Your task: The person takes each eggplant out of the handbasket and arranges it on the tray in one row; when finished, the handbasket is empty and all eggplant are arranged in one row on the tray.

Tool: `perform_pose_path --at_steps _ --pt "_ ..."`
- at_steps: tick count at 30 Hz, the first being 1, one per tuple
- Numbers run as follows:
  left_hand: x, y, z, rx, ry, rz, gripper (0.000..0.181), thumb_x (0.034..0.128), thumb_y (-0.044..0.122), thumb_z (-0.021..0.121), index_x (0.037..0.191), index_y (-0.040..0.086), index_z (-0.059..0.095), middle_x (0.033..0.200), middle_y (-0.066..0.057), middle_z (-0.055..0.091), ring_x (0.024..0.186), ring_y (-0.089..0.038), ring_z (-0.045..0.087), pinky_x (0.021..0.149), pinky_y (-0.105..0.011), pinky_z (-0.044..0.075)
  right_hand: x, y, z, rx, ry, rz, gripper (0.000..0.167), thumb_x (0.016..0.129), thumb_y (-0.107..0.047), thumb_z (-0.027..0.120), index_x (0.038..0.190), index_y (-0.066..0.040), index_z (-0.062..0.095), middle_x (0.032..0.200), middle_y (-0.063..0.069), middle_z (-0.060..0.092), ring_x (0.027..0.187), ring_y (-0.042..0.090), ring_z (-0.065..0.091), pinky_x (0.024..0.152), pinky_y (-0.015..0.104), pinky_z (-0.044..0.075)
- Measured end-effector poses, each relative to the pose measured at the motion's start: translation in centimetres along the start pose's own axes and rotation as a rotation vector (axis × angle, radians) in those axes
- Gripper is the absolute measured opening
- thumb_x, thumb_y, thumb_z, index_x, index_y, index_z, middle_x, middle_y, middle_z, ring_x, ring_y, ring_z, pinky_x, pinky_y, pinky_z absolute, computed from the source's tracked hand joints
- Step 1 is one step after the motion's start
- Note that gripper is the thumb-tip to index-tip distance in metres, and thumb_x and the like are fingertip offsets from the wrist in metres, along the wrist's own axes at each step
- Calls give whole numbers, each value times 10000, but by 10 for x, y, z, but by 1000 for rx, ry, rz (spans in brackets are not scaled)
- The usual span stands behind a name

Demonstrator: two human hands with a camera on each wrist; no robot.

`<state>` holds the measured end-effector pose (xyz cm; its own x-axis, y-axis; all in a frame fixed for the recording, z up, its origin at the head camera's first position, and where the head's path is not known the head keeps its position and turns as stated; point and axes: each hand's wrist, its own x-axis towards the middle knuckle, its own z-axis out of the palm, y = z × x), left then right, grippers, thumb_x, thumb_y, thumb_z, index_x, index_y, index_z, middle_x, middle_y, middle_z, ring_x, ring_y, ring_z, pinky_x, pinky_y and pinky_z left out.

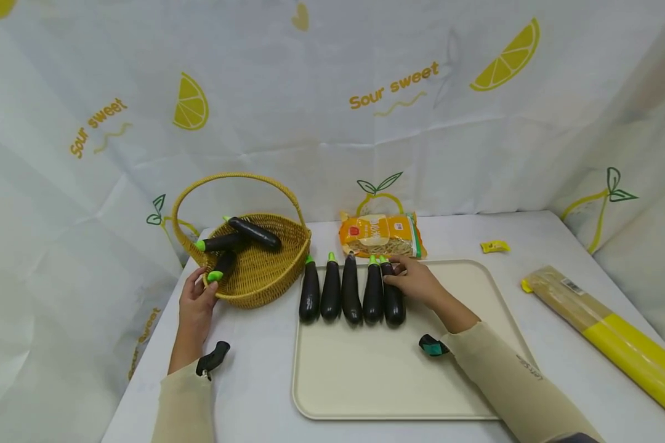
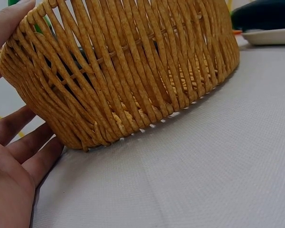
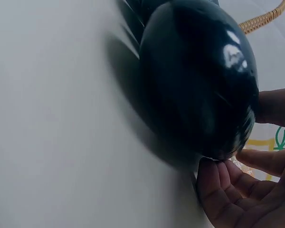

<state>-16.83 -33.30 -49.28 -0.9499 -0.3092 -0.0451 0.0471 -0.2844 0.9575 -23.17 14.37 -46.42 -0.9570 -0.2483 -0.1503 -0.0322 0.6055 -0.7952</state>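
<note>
The left hand [image 1: 196, 307] grips the near left rim of the wicker basket [image 1: 279, 274], which stands at the left of the table [image 1: 252, 381] with three eggplants [image 1: 257, 235] inside. The right hand [image 1: 418, 283] grasps the rightmost eggplant [image 1: 394, 306] at the far left part of the tray [image 1: 388, 375], its fingers near the green stem end. Four other eggplants [image 1: 330, 295] line up to its left, stems pointing far. An orange bag [image 1: 382, 235] lies just beyond the tray; a long yellow package [image 1: 615, 335] lies to the right.
</note>
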Motion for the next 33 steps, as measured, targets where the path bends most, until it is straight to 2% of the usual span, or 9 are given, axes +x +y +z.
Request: perform_pose_path --at_steps 7,12,16,24,30,33 --pt "-1 1 -1 3 5 4 561 946 98 639 1439 174 384 1454 -110 395 1240 -178 454 999 -258 406 1 -10 -11 -26 11 -11 571 949 -291 636 1415 -24 442 1177 173 570 849 242 632 687 348 527" --pt "-1 1 -1 -8 9 16 567 937 91 650 1436 175 395 1463 -119 386 1240 -178 456 1018 -273 393 5 -34 -17 -71 26 -86 543 940 -270 643 1388 -12 478 1165 168 584 927 279 636 708 371 533" --pt "-1 0 -1 -23 -2 24 556 935 63 644 1428 165 407 1445 -119 398 1222 -178 471 1039 -306 377 14 -58 -9 -127 4 -153 511 931 -293 649 1353 -31 529 1146 122 604 965 269 615 727 362 524" --pt "0 1 -2 -28 -29 45 563 937 50 636 1436 137 390 1449 -121 393 1217 -181 469 1009 -281 404 41 -121 33 -141 -131 -339 413 928 -244 674 1296 -77 589 1138 95 604 937 210 599 740 342 520" --pt "1 -1 -2 -25 -17 42 549 940 45 632 1426 158 404 1444 -110 399 1218 -177 470 1025 -295 389 65 -174 82 -192 -264 -513 371 942 -185 659 1299 -111 593 1187 61 602 977 142 581 807 282 488" --pt "1 -4 -2 -31 -22 43 537 947 17 609 1422 157 399 1435 -111 406 1207 -168 481 989 -267 415 73 -196 109 -234 -321 -583 357 945 -168 654 1295 -121 600 1211 27 590 1016 119 562 845 247 464"
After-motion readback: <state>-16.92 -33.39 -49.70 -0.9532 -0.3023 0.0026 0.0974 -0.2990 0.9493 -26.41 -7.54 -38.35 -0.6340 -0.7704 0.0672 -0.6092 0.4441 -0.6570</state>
